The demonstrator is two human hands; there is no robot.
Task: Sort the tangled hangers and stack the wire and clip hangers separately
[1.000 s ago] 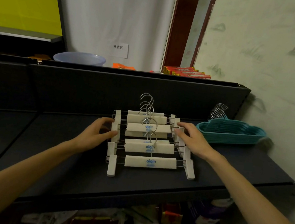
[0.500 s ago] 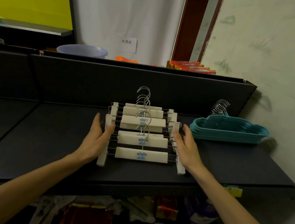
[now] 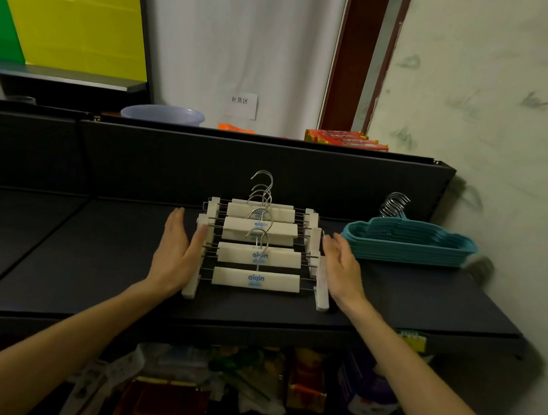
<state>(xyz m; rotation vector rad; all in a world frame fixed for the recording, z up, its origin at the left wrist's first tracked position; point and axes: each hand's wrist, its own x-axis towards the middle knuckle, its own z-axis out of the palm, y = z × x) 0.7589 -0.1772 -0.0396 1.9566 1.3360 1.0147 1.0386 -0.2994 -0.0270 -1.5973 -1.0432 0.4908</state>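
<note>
Several white clip hangers point(image 3: 259, 255) with metal hooks lie in a staggered stack on the dark shelf point(image 3: 87, 253), hooks pointing away from me. My left hand point(image 3: 178, 251) lies flat with straight fingers against the stack's left clips. My right hand point(image 3: 341, 267) is flat along the right clips, its fingers just beside them. A neat stack of teal wire hangers point(image 3: 409, 243) lies further right on the same shelf, near the wall, its metal hooks sticking up at the back.
A dark back panel point(image 3: 270, 172) rises behind the hangers. Beyond it are a pale blue basin point(image 3: 162, 113) and orange-red packets point(image 3: 346, 139). The painted wall point(image 3: 499, 131) closes off the right. Packaged goods point(image 3: 209, 389) fill the space under the shelf.
My hands have gone from curled over the stack's far sides to flat palms along its left and right edges. The clip hangers now lie straighter.
</note>
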